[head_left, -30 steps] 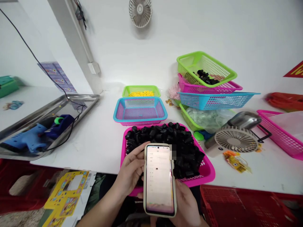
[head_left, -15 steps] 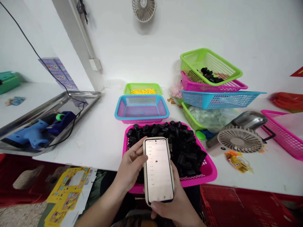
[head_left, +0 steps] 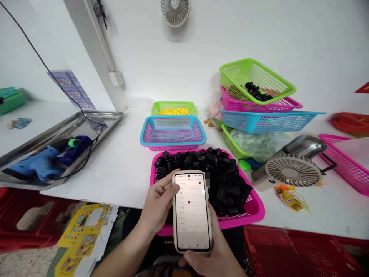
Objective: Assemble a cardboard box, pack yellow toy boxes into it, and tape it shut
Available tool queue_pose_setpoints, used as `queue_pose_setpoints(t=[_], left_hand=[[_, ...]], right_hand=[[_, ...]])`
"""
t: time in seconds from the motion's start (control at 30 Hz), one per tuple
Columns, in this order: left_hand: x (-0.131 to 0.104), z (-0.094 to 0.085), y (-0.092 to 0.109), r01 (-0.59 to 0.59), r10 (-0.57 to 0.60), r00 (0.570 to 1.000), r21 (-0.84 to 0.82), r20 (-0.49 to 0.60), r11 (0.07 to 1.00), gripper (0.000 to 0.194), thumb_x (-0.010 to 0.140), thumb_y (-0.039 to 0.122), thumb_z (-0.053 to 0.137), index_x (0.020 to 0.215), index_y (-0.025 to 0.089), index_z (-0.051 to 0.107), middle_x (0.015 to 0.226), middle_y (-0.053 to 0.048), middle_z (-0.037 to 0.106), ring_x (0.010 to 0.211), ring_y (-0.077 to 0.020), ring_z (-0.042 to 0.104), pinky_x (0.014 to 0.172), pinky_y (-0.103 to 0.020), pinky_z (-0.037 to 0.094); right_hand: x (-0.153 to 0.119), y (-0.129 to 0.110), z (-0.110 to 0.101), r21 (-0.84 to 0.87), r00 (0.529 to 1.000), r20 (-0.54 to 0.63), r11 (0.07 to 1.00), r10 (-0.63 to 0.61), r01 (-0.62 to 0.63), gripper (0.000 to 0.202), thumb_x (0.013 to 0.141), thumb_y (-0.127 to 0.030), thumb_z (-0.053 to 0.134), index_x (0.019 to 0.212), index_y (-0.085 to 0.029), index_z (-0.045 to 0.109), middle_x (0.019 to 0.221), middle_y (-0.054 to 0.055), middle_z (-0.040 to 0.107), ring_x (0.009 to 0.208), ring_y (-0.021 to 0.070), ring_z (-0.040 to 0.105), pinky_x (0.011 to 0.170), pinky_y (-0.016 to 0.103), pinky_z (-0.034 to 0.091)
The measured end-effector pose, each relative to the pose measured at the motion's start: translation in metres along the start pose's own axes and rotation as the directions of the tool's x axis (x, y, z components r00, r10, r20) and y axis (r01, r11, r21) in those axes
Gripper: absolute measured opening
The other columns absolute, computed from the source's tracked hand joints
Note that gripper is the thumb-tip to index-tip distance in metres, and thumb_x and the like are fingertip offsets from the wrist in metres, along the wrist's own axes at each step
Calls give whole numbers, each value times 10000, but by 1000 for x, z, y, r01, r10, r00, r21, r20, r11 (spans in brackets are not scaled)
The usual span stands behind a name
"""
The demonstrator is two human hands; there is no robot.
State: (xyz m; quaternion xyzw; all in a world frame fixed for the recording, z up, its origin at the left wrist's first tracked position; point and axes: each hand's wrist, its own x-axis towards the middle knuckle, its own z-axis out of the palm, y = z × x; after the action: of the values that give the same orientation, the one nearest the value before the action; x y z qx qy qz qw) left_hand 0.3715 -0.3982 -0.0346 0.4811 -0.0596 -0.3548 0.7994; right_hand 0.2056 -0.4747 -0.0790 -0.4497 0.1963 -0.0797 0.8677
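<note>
A smartphone (head_left: 193, 213) in a pale case is held upright, its lit screen showing a list too small to read. My left hand (head_left: 158, 202) grips its upper left edge, fingers behind and the thumb on the screen near the top. Wrapped round the lower right side is my right hand (head_left: 211, 246), its thumb at the bottom edge. Behind the phone a pink basket (head_left: 255, 213) sits at the table's front edge, heaped with black plastic parts (head_left: 227, 181). The phone and hands hide part of the basket's front.
A blue basket (head_left: 173, 144) nested on a pink one stands behind, before a green basket (head_left: 174, 104) of yellow pieces. On the right are stacked baskets (head_left: 258, 80), a small fan (head_left: 292, 171) and a metal flask (head_left: 305, 146). A steel tray (head_left: 115, 115) with a blue glue gun (head_left: 43, 161) lies left.
The phone has shifted slightly down and left and tilted a little. The list on its screen has moved, and my left thumb sits slightly higher on the screen.
</note>
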Motion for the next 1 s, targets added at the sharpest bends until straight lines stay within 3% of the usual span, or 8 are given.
queue_pose_setpoints(t=[0.13, 0.4, 0.53, 0.63, 0.77, 1.0], left_hand=[[1, 2, 0, 7, -7, 1000, 2, -3, 1000, 729, 624, 466, 1045, 1263, 189, 829, 1015, -124, 850, 875, -243, 810, 774, -278, 630], [-4, 8, 1, -2, 2, 1000, -5, 26, 1000, 695, 648, 463, 1035, 1265, 214, 832, 987, -91, 847, 850, -209, 792, 787, -278, 631], [-4, 6, 1, -2, 2, 1000, -3, 19, 1000, 662, 651, 463, 1029, 1238, 218, 843, 951, -84, 846, 794, -187, 773, 726, -254, 616], [-3, 6, -1, -3, 3, 1000, -10, 4, 1000, 665, 636, 452, 1041, 1225, 210, 848, 934, -85, 847, 776, -184, 773, 698, -236, 602], [-3, 8, -2, -12, 12, 1000, -10, -14, 1000, 678, 612, 437, 1057, 1212, 198, 850, 915, -82, 849, 785, -201, 790, 682, -230, 603], [-5, 7, -2, -23, 23, 999, -14, 26, 1000, 717, 646, 414, 1049, 1285, 183, 819, 1061, -126, 852, 962, -281, 817, 806, -306, 648]], right_hand=[[-1, 4, 1, 6, 1000, -31, 1000, -2, 2, 1400, 699, -457, 1009, 1664, -362, 0, 1170, 81, 714, 754, 167, 711, 671, 324, 635], [1, -1, 3, 20, 997, -68, 999, 27, -26, 1467, 670, -323, 1015, 1679, -405, -48, 1186, 86, 700, 691, 169, 699, 577, 316, 618], [-3, -1, 4, 60, 998, -56, 998, 21, -18, 1429, 614, -236, 1025, 1696, -397, 106, 1271, 108, 699, 770, 152, 680, 578, 235, 542], [-6, 0, 5, 48, 997, -70, 998, 43, -40, 1439, 588, -166, 1012, 1699, -404, 128, 1375, 136, 673, 783, 146, 676, 601, 247, 557], [-9, 2, 1, 55, 996, -67, 997, 51, -48, 1442, 639, -235, 1016, 1706, -432, 68, 1420, 139, 653, 804, 158, 702, 655, 287, 603], [-11, 8, -5, 64, 999, -42, 998, 24, -21, 1475, 702, -401, 1027, 1717, -443, -43, 1340, 111, 680, 761, 153, 713, 687, 317, 639]])
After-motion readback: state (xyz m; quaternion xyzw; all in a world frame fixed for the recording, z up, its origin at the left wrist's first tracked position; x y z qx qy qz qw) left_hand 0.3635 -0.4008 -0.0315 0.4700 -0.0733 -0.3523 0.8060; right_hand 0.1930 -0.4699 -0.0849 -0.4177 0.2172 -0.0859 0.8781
